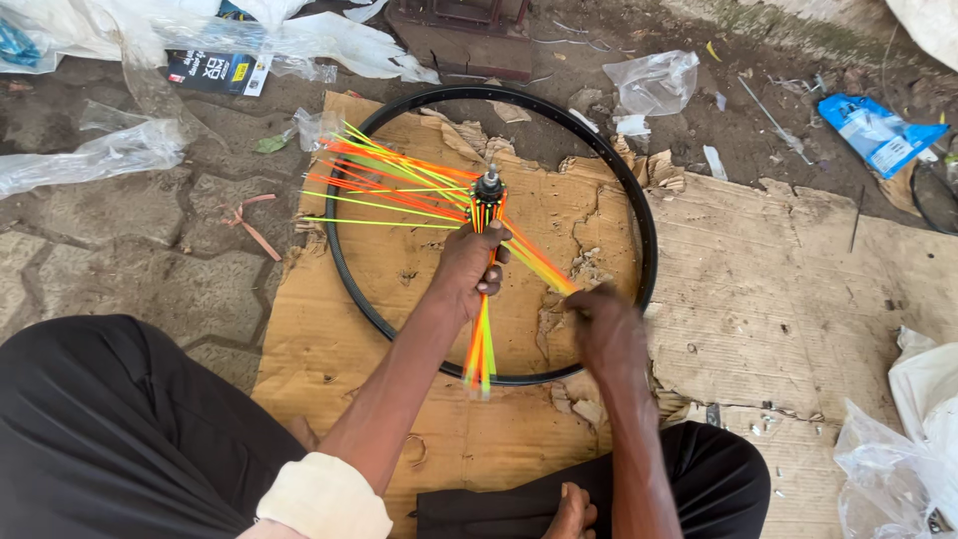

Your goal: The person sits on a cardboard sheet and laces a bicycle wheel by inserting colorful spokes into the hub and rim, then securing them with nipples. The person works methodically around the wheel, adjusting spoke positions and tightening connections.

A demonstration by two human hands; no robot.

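A black bicycle rim (pixel 639 200) lies flat on torn cardboard (pixel 758 260). Inside it stands a wheel hub (pixel 488 187) with several orange, red and neon-yellow spokes (pixel 389 180) fanning out to the left, down and right. My left hand (pixel 469 268) grips the hub and a bundle of spokes just below its top. My right hand (pixel 604 324) pinches the outer ends of a few orange and yellow spokes near the rim's lower right. More spokes (pixel 480 349) hang toward me between my hands.
I sit on the ground, my black-trousered knees (pixel 110 429) at the bottom and a bare foot (pixel 571 514) below the rim. Clear plastic bags (pixel 100 155), a blue packet (pixel 878 130) and a white bag (pixel 918 439) lie around on paving stones and dirt.
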